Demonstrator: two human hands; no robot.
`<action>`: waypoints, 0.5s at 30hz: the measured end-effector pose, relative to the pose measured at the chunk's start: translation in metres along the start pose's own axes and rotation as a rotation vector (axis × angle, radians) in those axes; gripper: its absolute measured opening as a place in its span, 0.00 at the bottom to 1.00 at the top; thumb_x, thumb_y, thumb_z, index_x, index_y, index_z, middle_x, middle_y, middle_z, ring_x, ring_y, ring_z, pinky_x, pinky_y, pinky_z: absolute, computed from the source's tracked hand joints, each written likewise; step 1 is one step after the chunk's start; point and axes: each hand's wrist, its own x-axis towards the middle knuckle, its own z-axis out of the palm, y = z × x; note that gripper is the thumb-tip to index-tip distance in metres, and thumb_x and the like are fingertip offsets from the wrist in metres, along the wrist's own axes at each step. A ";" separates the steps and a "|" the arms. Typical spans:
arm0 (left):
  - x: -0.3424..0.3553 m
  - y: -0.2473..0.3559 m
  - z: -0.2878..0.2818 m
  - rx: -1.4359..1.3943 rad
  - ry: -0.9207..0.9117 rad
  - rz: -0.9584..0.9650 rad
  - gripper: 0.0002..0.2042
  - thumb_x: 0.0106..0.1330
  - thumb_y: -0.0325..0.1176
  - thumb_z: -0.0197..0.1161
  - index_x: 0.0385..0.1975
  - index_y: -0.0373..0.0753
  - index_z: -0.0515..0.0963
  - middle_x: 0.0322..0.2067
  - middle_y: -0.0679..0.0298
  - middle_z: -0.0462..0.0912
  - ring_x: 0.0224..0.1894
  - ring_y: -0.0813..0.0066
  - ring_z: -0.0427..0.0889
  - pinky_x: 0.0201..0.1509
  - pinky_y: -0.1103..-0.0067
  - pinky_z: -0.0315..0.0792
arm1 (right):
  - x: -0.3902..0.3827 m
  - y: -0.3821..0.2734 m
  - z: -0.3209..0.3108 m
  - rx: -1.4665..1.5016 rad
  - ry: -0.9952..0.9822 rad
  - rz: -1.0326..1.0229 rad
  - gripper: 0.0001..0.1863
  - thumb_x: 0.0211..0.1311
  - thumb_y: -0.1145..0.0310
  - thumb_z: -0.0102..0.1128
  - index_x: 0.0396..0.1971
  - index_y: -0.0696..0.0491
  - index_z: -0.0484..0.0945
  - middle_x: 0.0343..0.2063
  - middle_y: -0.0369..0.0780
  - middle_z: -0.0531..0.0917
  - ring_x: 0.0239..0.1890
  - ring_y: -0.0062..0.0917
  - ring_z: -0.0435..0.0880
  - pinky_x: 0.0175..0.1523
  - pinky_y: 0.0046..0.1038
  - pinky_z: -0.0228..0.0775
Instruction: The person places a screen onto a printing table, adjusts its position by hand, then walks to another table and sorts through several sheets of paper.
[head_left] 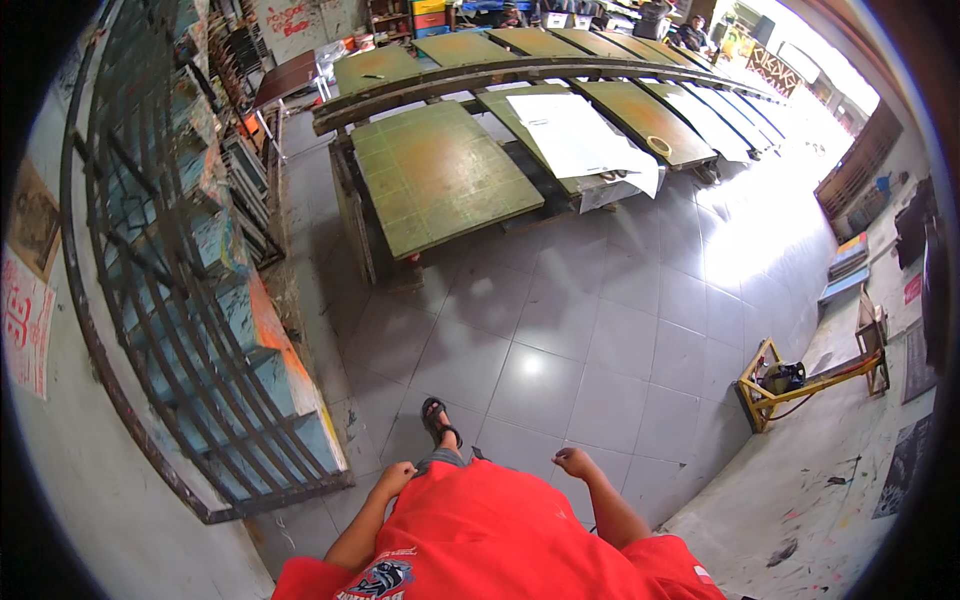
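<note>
My left hand hangs beside my red shirt, its fingers curled in and nothing seen in them. On the other side, my right hand is held a little out from the shirt, also loosely closed with nothing visible in it. Neither hand touches an object. Ahead of me stands a long row of slanted boards; the nearest green board has an orange-brown smear and a faint grid. White sheets cover part of the board beside it, and a yellowish ring lies on the one beyond.
A metal railing borders paint-stained stairs on my left. Against the right wall stands a yellow metal frame with a dark object on it. Grey floor tiles run between. A person is at the far end, near bright daylight.
</note>
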 end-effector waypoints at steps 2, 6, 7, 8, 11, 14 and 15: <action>0.027 0.008 -0.007 0.034 -0.021 -0.012 0.15 0.60 0.43 0.60 0.28 0.35 0.80 0.26 0.54 0.81 0.31 0.63 0.81 0.36 0.69 0.72 | 0.011 -0.014 0.003 0.008 -0.004 -0.023 0.23 0.56 0.52 0.61 0.42 0.57 0.80 0.39 0.48 0.83 0.43 0.37 0.82 0.49 0.32 0.73; 0.082 0.018 -0.046 0.017 -0.111 -0.143 0.19 0.62 0.49 0.57 0.27 0.37 0.80 0.24 0.55 0.81 0.30 0.62 0.81 0.37 0.69 0.71 | 0.043 -0.037 -0.008 0.098 -0.009 -0.030 0.24 0.56 0.50 0.61 0.42 0.55 0.80 0.37 0.48 0.84 0.42 0.39 0.83 0.47 0.34 0.74; 0.098 0.016 -0.059 0.025 -0.151 -0.177 0.19 0.62 0.50 0.57 0.26 0.37 0.80 0.24 0.55 0.81 0.29 0.61 0.81 0.37 0.70 0.71 | 0.051 -0.046 -0.015 0.094 0.034 -0.024 0.23 0.56 0.52 0.61 0.42 0.56 0.80 0.37 0.48 0.83 0.42 0.38 0.83 0.47 0.34 0.74; 0.114 0.008 -0.073 0.071 -0.160 -0.182 0.20 0.62 0.51 0.56 0.26 0.37 0.80 0.24 0.55 0.81 0.29 0.62 0.81 0.37 0.70 0.71 | 0.064 -0.057 -0.024 0.096 0.038 -0.012 0.23 0.56 0.52 0.61 0.42 0.56 0.80 0.37 0.48 0.84 0.42 0.38 0.83 0.47 0.34 0.74; 0.144 -0.010 -0.105 0.133 -0.162 -0.227 0.21 0.63 0.52 0.55 0.24 0.38 0.80 0.24 0.55 0.82 0.30 0.62 0.81 0.38 0.70 0.72 | 0.097 -0.080 -0.044 0.110 0.056 0.011 0.22 0.57 0.53 0.61 0.43 0.56 0.80 0.37 0.49 0.83 0.43 0.37 0.83 0.48 0.33 0.73; 0.181 -0.005 -0.153 0.064 -0.062 -0.245 0.20 0.63 0.51 0.56 0.24 0.38 0.80 0.23 0.55 0.81 0.29 0.63 0.80 0.36 0.70 0.71 | 0.137 -0.118 -0.070 0.132 0.086 -0.085 0.21 0.58 0.55 0.60 0.43 0.57 0.79 0.39 0.49 0.83 0.44 0.37 0.82 0.49 0.32 0.73; 0.185 -0.018 -0.163 0.028 -0.019 -0.235 0.19 0.63 0.49 0.56 0.24 0.37 0.79 0.21 0.54 0.79 0.27 0.64 0.78 0.35 0.71 0.71 | 0.145 -0.155 -0.082 0.114 0.062 -0.154 0.21 0.58 0.56 0.60 0.44 0.58 0.79 0.40 0.48 0.83 0.45 0.37 0.82 0.50 0.32 0.72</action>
